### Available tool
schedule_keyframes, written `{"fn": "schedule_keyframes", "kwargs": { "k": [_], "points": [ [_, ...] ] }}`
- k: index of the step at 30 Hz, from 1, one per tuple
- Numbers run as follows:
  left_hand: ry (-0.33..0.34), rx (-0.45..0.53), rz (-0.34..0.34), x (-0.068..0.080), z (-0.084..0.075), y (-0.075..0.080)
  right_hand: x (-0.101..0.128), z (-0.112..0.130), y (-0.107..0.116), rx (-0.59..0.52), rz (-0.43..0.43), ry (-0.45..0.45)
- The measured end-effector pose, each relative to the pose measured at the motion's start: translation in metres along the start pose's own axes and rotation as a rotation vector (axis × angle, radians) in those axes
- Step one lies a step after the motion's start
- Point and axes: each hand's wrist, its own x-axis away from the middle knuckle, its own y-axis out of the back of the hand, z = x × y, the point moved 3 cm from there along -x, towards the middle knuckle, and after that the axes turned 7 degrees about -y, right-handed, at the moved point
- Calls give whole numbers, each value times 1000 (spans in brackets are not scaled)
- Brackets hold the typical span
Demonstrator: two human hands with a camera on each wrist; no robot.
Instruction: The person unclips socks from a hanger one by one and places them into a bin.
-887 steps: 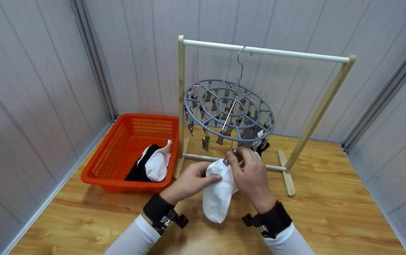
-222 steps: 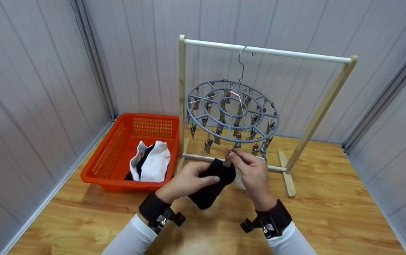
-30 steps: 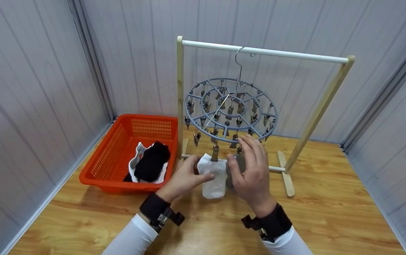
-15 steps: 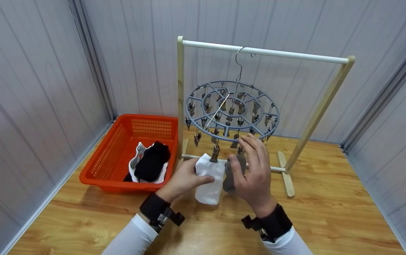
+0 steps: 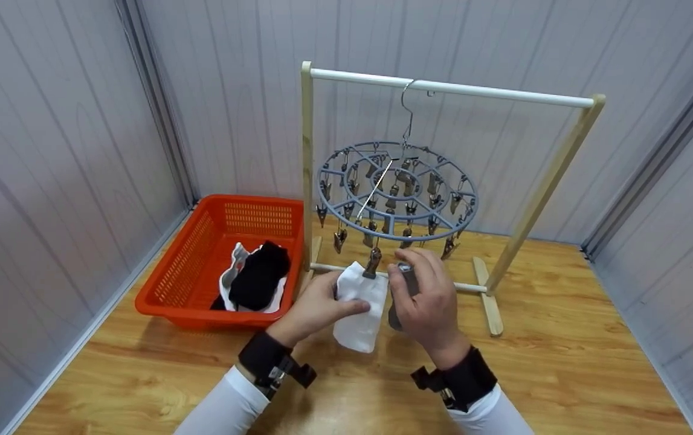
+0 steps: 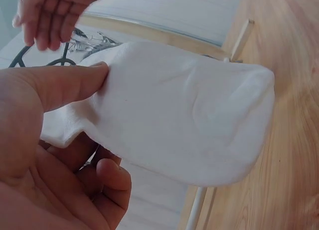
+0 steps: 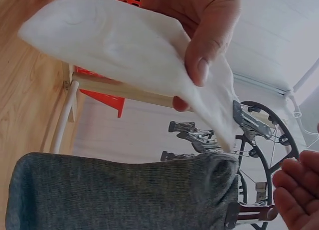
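Note:
My left hand (image 5: pixel 322 304) pinches a white sock (image 5: pixel 355 329) between thumb and fingers. The sock's upper end is caught in a metal clip (image 5: pixel 373 263) hanging from the round grey-blue clip hanger (image 5: pixel 394 237). In the left wrist view the white sock (image 6: pixel 184 115) stretches out past my thumb. My right hand (image 5: pixel 432 302) is beside a grey sock (image 5: pixel 402 290), its fingers loosely bent. In the right wrist view the grey sock (image 7: pixel 124 190) hangs from its own clip (image 7: pixel 249 214), with my right fingers (image 7: pixel 296 182) apart from it.
The hanger hooks over the white rail (image 5: pixel 503 92) of a wooden stand, its other clips dangling around. On the left, an orange basket (image 5: pixel 216 319) holds a black sock (image 5: pixel 260 275) on top of white ones. Panelled walls surround the wooden tabletop (image 5: pixel 564 362).
Earlier the hands held another white sock, then a black one, at a clip. A black sock now tops the basket pile. Over the last second the hanger's near side dips slightly; my right fingers have lowered.

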Motion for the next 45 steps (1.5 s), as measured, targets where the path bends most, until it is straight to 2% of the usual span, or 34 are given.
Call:
{"fn": "schedule_keyframes", "kwargs": {
  "k": [3, 7, 11, 17, 20, 27, 30, 35, 45],
  "points": [
    [-8, 14, 19, 0, -1, -1, 1, -4, -4, -12, 52, -54],
    [-18, 21, 44, 0, -2, -3, 1, -7, -8, -96, 124, -155],
    [-29, 28, 56, -1, -2, -5, 2, -10, -12, -220, 206, -305],
    [-35, 45, 70, -1, -3, -6, 6, -15, -18, -468, 307, -573],
    [-29, 50, 80, 0, -3, -7, 6, -17, -21, -577, 335, -645],
    [-37, 50, 96, 0, -4, -8, 4, -14, -23, -741, 367, -668],
    [-40, 49, 96, 0, -3, -8, 3, -13, -22, -789, 353, -702],
    [-30, 45, 101, -1, -3, -7, 2, -13, -20, -779, 320, -742],
    [14, 64, 125, 0, -3, -7, 0, -14, -21, -731, 304, -748]
  ]
}}
